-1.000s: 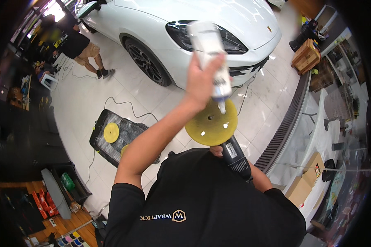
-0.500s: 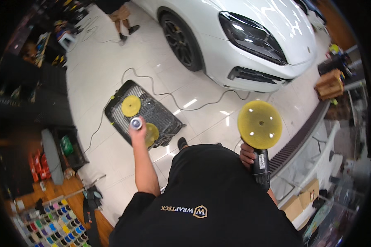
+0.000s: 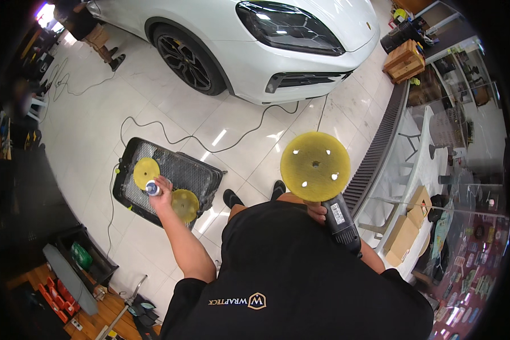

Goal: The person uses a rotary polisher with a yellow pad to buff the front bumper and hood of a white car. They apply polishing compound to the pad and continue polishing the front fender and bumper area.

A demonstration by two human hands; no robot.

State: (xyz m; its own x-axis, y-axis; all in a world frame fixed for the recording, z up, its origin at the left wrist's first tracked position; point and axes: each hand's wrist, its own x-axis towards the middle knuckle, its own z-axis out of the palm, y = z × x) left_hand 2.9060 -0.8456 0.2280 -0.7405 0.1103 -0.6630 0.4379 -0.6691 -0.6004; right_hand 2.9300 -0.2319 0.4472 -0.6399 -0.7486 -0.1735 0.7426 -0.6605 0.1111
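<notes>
My left hand (image 3: pixel 164 195) is wrapped round a small bottle (image 3: pixel 152 188) with a white and blue top, held over a black ribbed tray cart (image 3: pixel 184 165). On the cart lie two yellow pads (image 3: pixel 147 171), one partly behind my hand. In my right hand (image 3: pixel 317 212) is a black corded-style polisher (image 3: pixel 341 222). Its round yellow foam pad (image 3: pixel 316 184) faces up and carries several white dabs of paste near its rim, around a central hole. My right fingers close round the polisher's neck, partly hidden beneath the pad.
A white car (image 3: pixel 232 68) stands ahead on the tiled floor, and a dark cable (image 3: pixel 201 148) snakes between cart and car. A dark slatted floor strip (image 3: pixel 379 139) runs at the right, beside a white bumper-like part (image 3: pixel 405 181). Another person (image 3: pixel 93 39) stands far left.
My view has swung, so car and cart sit further left. My left hand with the bottle is lower over the cart, and the polisher's body is now tilted.
</notes>
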